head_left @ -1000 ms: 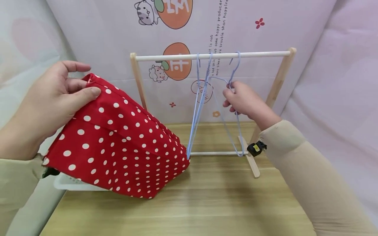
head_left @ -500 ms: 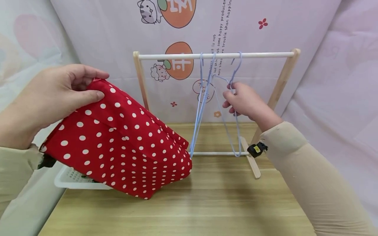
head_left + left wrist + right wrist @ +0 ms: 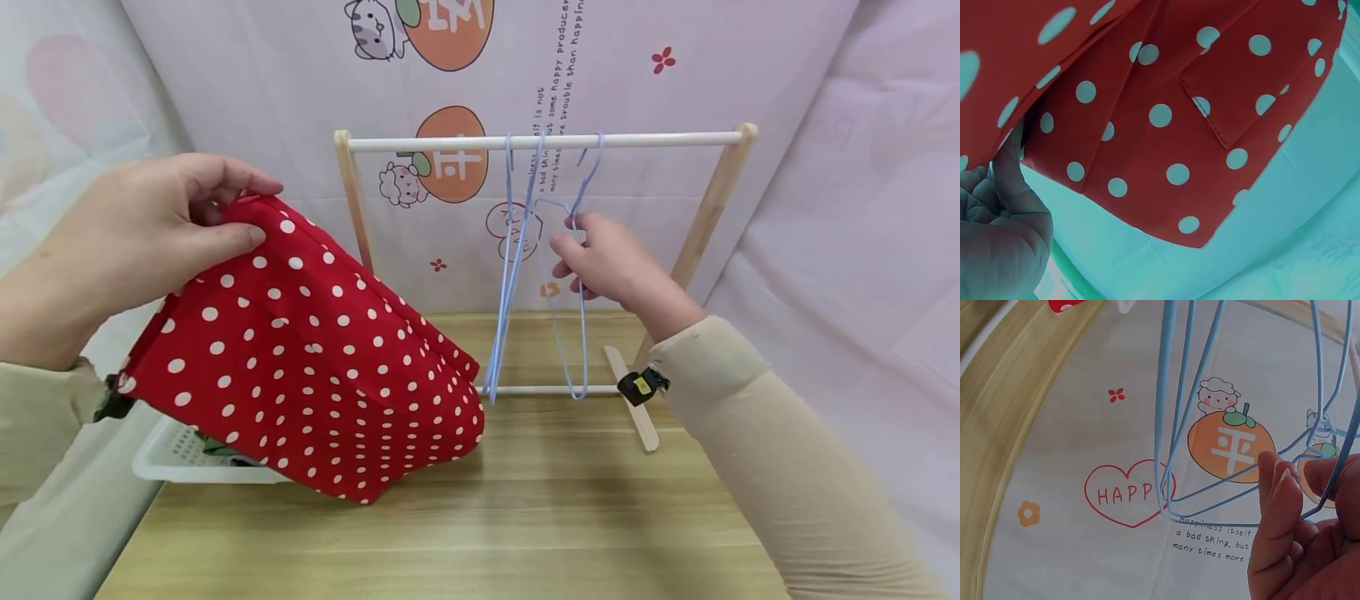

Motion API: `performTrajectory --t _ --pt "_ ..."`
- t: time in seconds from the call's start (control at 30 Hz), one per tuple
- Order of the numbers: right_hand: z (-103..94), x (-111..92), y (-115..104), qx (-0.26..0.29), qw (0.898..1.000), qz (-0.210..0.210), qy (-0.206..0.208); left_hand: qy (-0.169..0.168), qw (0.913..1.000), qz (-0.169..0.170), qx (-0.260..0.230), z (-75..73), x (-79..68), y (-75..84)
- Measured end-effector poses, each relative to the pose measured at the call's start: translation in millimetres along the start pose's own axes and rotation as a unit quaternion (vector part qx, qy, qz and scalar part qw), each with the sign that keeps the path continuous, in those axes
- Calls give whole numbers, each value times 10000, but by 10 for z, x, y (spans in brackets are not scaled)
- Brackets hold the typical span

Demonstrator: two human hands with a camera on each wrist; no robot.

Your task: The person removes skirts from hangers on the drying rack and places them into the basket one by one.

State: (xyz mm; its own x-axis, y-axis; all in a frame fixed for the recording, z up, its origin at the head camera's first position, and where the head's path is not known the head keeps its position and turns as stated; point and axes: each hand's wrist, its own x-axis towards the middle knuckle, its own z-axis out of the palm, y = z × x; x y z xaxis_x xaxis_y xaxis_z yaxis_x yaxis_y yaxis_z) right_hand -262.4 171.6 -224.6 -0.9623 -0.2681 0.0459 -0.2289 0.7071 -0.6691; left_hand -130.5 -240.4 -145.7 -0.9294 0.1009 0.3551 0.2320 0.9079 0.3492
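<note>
My left hand grips the top edge of a red garment with white polka dots, thumb in front. The garment slants down to the right, close over the table. A stitched patch shows on the garment in the left wrist view. My right hand pinches a light blue wire hanger just below its hook, which loops over the rack's white bar. Further blue hangers hang to its left, near the garment's right end. In the right wrist view, the fingers of the right hand overlap the wires.
The wooden rack's right post rises behind my right forearm. Partly covered by the garment, a white perforated basket with dark green cloth stands on the left of the wooden table. A printed white sheet hangs behind.
My right hand has shifted slightly left, with the pinched hanger sliding left along the bar. The left hand has moved a little right with the garment, uncovering more of the basket.
</note>
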Motion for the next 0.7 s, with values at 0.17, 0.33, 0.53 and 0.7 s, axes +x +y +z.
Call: performTrajectory --t 0.17,0.33,0.53,0.7 --pt "38 -11 -14 -7 10000 -39 -2 -15 9987 244 449 -12 42 15" --pt "84 -4 -27 80 9999 -65 -59 -72 9948 411 934 -17 71 62" --pt "106 1 -4 170 9998 -30 -92 -24 9892 699 1287 -12 102 136" --pt "104 -12 8 187 9998 14 -116 -79 9882 760 1328 -39 126 132"
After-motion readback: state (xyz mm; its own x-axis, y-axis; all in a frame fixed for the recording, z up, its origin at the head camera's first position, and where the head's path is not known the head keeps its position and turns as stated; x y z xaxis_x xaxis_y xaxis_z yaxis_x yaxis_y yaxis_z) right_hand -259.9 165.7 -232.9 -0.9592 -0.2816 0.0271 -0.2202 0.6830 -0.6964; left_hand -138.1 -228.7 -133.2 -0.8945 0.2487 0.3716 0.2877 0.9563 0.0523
